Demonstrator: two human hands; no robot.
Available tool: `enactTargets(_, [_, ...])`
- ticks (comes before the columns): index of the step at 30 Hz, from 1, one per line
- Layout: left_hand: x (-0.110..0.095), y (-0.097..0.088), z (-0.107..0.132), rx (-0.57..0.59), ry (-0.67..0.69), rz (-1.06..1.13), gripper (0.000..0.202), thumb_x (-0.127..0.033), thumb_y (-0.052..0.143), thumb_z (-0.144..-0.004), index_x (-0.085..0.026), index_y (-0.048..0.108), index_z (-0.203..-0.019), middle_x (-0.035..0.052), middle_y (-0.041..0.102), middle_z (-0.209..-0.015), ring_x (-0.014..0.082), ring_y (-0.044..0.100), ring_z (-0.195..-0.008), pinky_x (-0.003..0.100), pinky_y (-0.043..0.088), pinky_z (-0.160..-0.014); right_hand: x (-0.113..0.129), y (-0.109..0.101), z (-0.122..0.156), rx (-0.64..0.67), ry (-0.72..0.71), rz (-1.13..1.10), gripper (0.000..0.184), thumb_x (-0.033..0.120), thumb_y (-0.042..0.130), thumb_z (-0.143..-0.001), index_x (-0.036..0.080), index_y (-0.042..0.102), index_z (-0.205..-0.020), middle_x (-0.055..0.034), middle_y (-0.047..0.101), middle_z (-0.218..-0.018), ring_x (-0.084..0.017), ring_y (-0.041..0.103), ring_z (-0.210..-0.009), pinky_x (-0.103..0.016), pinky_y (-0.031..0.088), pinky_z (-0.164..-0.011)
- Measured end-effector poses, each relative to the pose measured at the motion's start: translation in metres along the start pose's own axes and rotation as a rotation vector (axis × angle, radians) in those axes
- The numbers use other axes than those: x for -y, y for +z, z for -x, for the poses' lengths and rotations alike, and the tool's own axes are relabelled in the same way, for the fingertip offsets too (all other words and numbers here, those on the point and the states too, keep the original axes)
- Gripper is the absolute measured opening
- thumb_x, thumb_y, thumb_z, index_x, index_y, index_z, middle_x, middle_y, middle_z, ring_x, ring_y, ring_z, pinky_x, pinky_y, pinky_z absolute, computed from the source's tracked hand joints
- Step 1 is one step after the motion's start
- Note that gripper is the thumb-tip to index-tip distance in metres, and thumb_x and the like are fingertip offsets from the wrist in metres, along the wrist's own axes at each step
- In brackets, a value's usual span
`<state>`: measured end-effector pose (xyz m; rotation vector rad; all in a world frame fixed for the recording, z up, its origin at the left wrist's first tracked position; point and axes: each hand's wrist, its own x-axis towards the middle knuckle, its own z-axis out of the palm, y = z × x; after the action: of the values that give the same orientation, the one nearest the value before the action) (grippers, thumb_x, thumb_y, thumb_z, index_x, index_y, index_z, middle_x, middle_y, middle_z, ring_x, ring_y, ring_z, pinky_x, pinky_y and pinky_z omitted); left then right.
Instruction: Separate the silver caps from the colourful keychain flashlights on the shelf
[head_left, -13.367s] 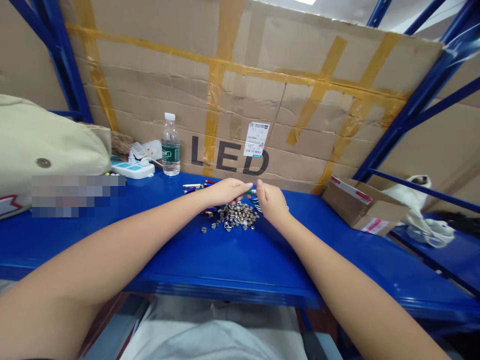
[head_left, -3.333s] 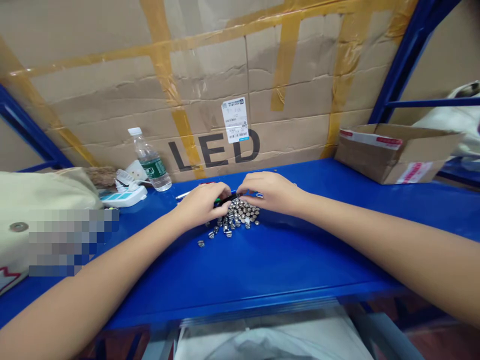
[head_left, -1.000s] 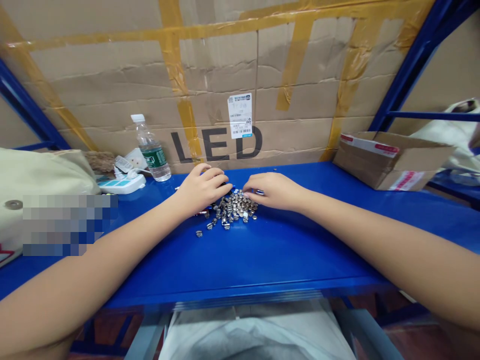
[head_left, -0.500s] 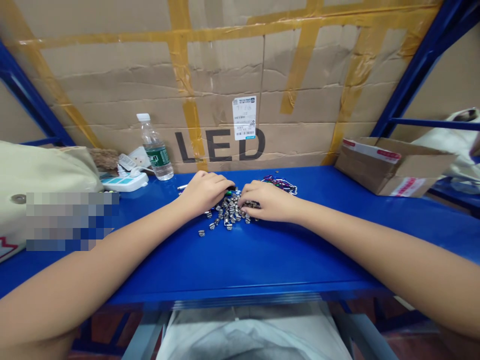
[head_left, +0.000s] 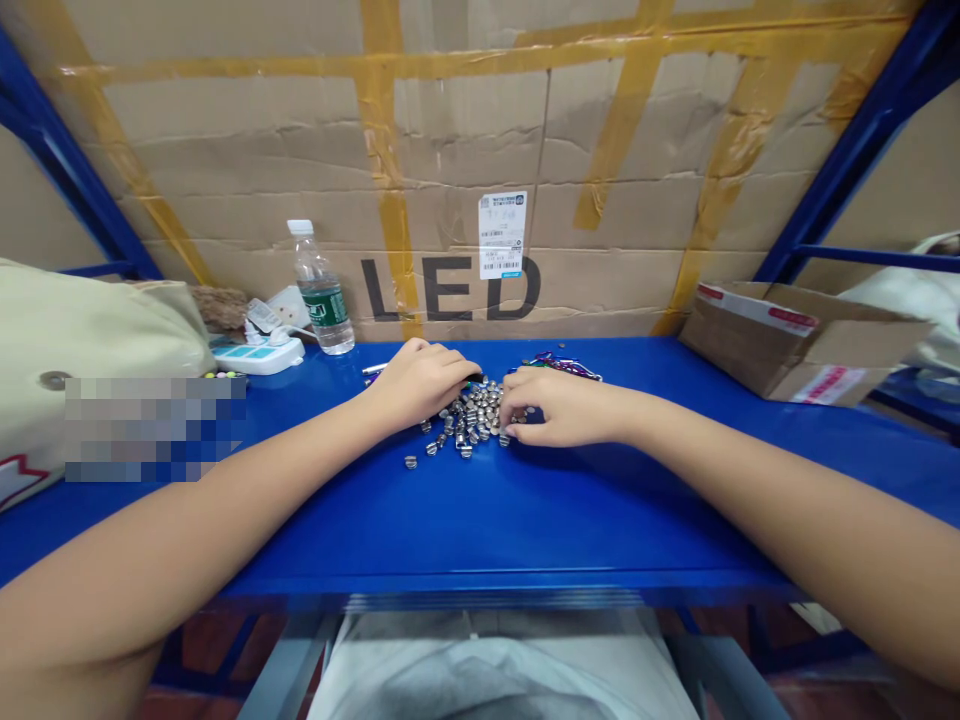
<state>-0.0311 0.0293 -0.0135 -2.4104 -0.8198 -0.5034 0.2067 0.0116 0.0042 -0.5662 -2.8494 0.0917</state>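
A heap of small silvery metal pieces (head_left: 474,412) lies on the blue table (head_left: 480,520), a few of them loose at its near left edge. My left hand (head_left: 424,382) is closed at the heap's left side; a dark edge shows by its fingertips, but what it grips is hidden. On the right side of the heap, my right hand (head_left: 551,405) has its fingers curled, with thumb and forefinger tips nearly meeting among the pieces. Whatever it pinches is too small to name. Shiny coloured metal items (head_left: 562,366), purple and red among them, lie behind my right hand, partly covered.
A water bottle (head_left: 324,300) stands at the back left beside a white power strip (head_left: 262,354). At the left is a cream bag (head_left: 112,330). An open cardboard box (head_left: 780,340) sits at the back right. A large taped carton (head_left: 450,150) marked LED rises behind the table.
The view has shifted slightly, so the scene sits a little further right. My right hand has drawn slightly right, and more of the heap shows between the hands. My left hand keeps its curled pose.
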Motion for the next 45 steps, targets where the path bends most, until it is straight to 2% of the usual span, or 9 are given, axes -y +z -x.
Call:
enactTargets(3, [-0.001, 0.000, 0.000, -0.001, 0.004, 0.009, 0.023, -0.025, 0.043, -0.097, -0.022, 0.063, -0.107, 0.0041, 0.072, -0.100, 0.0195, 0.063, -0.092, 0.033, 0.031, -0.072, -0.003, -0.006, 0.004, 0.088, 0.061, -0.038, 0.015, 0.014, 0.059, -0.078, 0.020, 0.071, -0.085, -0.0016, 0.067, -0.080, -0.015, 0.057, -0.075, -0.028, 0.044, -0.073])
enactTargets(8, [-0.002, -0.001, 0.000, 0.015, 0.016, 0.005, 0.023, -0.026, 0.043, -0.097, -0.022, 0.063, -0.108, 0.0040, 0.071, -0.100, 0.0191, 0.063, -0.092, 0.032, 0.031, -0.071, -0.007, -0.007, 0.007, 0.187, 0.136, -0.068, 0.013, 0.023, 0.063, -0.079, 0.020, 0.072, -0.087, 0.0010, 0.063, -0.068, -0.012, 0.053, -0.060, -0.024, 0.040, -0.057])
enactTargets(22, [-0.003, -0.001, -0.001, 0.026, 0.029, -0.005, 0.022, -0.026, 0.046, -0.097, -0.022, 0.065, -0.107, 0.0036, 0.072, -0.099, 0.0185, 0.063, -0.092, 0.032, 0.030, -0.071, -0.004, -0.006, 0.006, 0.216, 0.226, -0.121, 0.016, 0.022, 0.060, -0.077, 0.018, 0.067, -0.090, 0.0015, 0.058, -0.068, -0.011, 0.050, -0.059, -0.023, 0.037, -0.058])
enactTargets(35, [-0.002, 0.001, -0.001, 0.009, 0.059, -0.026, 0.022, -0.025, 0.046, -0.096, -0.022, 0.065, -0.107, 0.0034, 0.072, -0.100, 0.0185, 0.064, -0.092, 0.032, 0.030, -0.072, -0.005, -0.010, 0.006, 0.252, 0.227, -0.164, 0.009, 0.018, 0.063, -0.078, 0.018, 0.067, -0.086, 0.0016, 0.060, -0.068, -0.011, 0.051, -0.061, -0.023, 0.037, -0.058])
enactTargets(41, [-0.001, 0.001, 0.000, 0.007, 0.056, -0.017, 0.023, -0.026, 0.045, -0.097, -0.022, 0.065, -0.107, 0.0040, 0.072, -0.100, 0.0179, 0.063, -0.092, 0.032, 0.030, -0.073, -0.002, -0.014, 0.009, 0.302, 0.230, -0.152, 0.019, 0.016, 0.061, -0.076, 0.018, 0.070, -0.093, 0.0015, 0.062, -0.067, -0.011, 0.052, -0.059, -0.023, 0.038, -0.057])
enactTargets(45, [-0.001, 0.001, 0.000, 0.021, 0.054, -0.011, 0.022, -0.026, 0.047, -0.097, -0.023, 0.064, -0.108, 0.0034, 0.072, -0.101, 0.0183, 0.063, -0.092, 0.032, 0.030, -0.072, 0.001, -0.017, 0.009, 0.319, 0.296, -0.176, 0.024, 0.023, 0.062, -0.077, 0.018, 0.069, -0.100, 0.0000, 0.066, -0.072, -0.012, 0.056, -0.062, -0.023, 0.040, -0.057])
